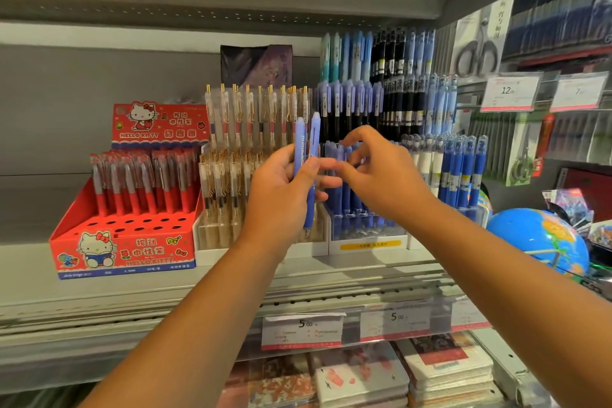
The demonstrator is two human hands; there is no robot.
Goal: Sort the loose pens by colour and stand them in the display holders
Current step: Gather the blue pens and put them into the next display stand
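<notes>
Before the shelf (139, 278), the left grip (281, 190) clasps two blue pens (313, 139) upright, tips down; the right grip (381, 172), loosely curled and empty, is just beside them, nearer the blue holder (366, 231).

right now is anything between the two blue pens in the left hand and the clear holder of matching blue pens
Only the person's own right hand, which hangs in front of the clear holder. The left hand holds the two blue pens upright just left of it; nothing else visibly intervenes.
</notes>
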